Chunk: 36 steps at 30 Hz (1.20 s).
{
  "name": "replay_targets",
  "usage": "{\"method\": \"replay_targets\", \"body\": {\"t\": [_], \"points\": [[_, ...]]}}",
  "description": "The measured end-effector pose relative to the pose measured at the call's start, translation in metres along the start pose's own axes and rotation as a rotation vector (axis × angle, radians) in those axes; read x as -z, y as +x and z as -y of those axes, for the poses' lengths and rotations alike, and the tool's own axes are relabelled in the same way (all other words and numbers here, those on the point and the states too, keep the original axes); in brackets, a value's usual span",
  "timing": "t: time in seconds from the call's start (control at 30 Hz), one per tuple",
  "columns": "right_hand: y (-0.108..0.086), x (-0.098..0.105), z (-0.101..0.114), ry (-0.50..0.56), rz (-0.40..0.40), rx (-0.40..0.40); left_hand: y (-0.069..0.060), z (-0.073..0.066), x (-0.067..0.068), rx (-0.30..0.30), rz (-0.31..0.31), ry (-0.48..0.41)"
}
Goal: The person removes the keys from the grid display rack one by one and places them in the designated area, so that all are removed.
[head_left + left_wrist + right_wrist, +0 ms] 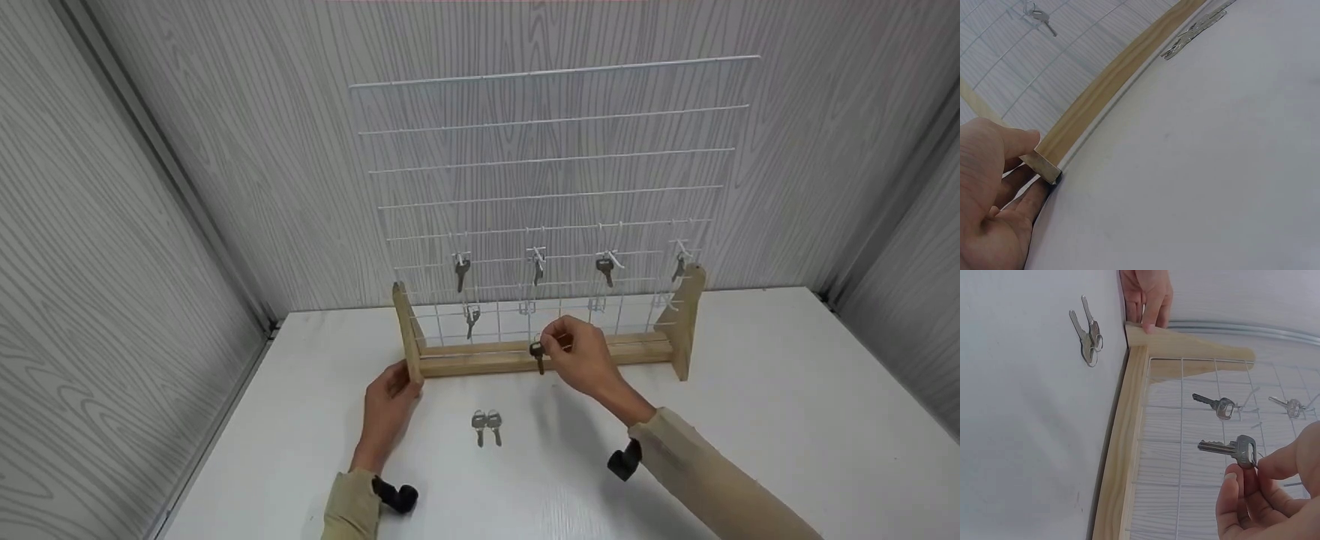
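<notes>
A key on a small ring is pinched by the ring between the thumb and fingertips of my right hand. This hand is in front of the lower part of a white wire grid rack, its key pointing down. My left hand grips the front end of the rack's left wooden side piece, fingers on both sides of it. One key hangs from a lower hook at the left. Along the hook row above hang several more keys.
Two ringed keys lie side by side on the white table, in front of the rack's wooden base bar. More lower hooks stick out to the right. Grey wood-grain panels stand behind and beside the table.
</notes>
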State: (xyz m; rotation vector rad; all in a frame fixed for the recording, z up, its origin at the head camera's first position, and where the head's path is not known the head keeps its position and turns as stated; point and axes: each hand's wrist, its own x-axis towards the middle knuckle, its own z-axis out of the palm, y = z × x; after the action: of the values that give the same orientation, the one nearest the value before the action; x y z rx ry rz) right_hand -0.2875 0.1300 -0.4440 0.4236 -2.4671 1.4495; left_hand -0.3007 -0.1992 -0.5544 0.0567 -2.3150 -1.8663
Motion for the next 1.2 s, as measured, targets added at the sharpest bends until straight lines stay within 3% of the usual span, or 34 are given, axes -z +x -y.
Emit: {"method": "replay_targets", "body": {"t": [0.43,0.83,1.2], "points": [[-0.003,-0.008,-0.004,0.023,0.06,-0.085,0.002,-0.001,0.0,0.003,0.007,-0.012],[-0.004,-0.02,-0.011,0.019,0.139,-0.035,0.005,-0.004,0.001,-0.034,0.003,-0.001],[-0.015,-0.035,-0.024,0.023,0.171,-0.107,0.001,-0.001,0.0,0.004,-0.003,0.005]]}}
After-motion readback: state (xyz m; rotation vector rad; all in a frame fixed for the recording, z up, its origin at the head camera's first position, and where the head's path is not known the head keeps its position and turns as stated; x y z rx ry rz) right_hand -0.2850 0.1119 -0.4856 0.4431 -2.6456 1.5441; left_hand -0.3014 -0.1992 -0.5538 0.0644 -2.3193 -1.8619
